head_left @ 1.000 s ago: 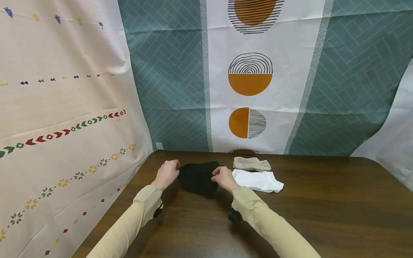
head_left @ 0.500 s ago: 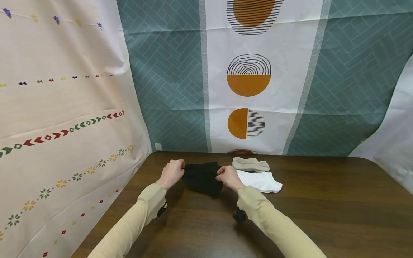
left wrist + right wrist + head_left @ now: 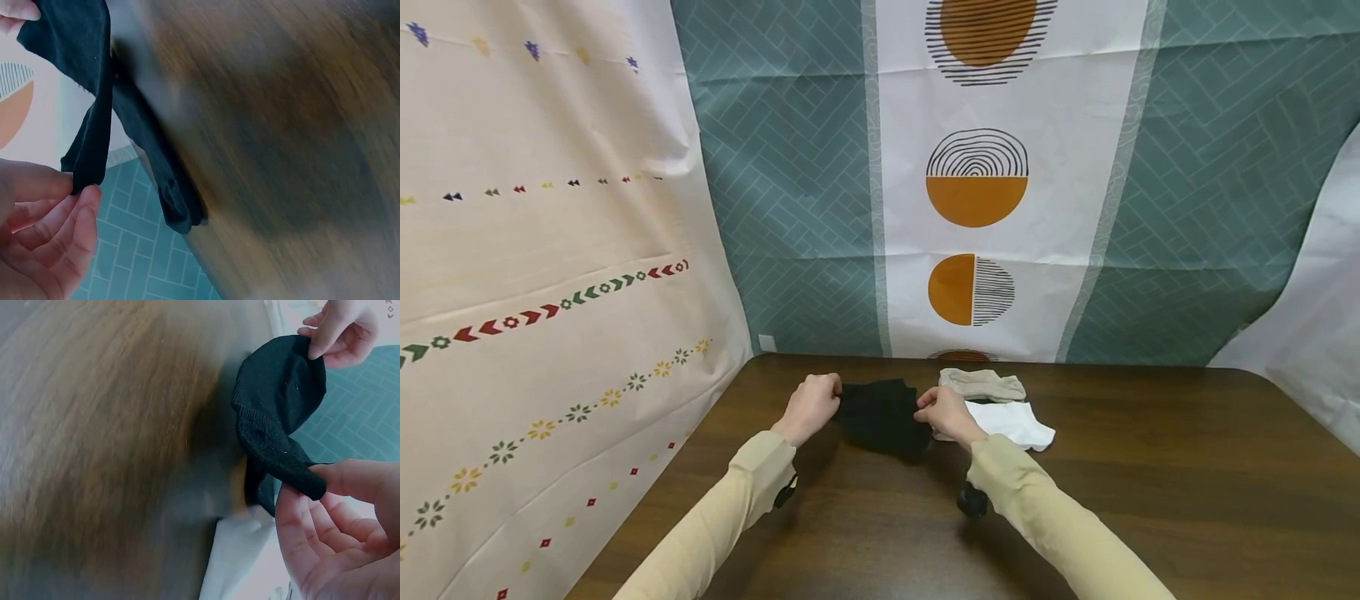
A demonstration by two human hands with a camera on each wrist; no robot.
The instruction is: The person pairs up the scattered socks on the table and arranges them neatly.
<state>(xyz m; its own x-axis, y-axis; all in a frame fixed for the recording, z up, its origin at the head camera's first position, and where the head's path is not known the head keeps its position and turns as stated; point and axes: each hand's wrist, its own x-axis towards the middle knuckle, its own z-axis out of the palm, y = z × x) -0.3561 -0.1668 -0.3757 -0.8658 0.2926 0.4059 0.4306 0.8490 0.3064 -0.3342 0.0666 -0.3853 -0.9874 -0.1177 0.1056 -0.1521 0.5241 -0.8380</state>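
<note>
A black sock (image 3: 880,410) is stretched between both hands above the wooden table. My left hand (image 3: 808,408) pinches one end between thumb and fingertips. At the other end, thumb and fingers of my right hand (image 3: 949,414) pinch the fabric, which sags and folds between the hands in the right wrist view. Beneath it, a second black sock (image 3: 157,153) lies along the tabletop in the left wrist view. Just right of my right hand is a white sock (image 3: 1011,423), partly covered by that hand in the head view. A beige sock (image 3: 981,384) lies right behind the white one.
The brown table (image 3: 1150,467) reaches far to the right and toward me. Behind it hangs a green and white patterned cloth (image 3: 797,250). An embroidered cream cloth (image 3: 587,275) closes off the left side.
Both hands have moved a little to the right, carrying the black sock with them. The right hand now overlaps more of the white sock's left end.
</note>
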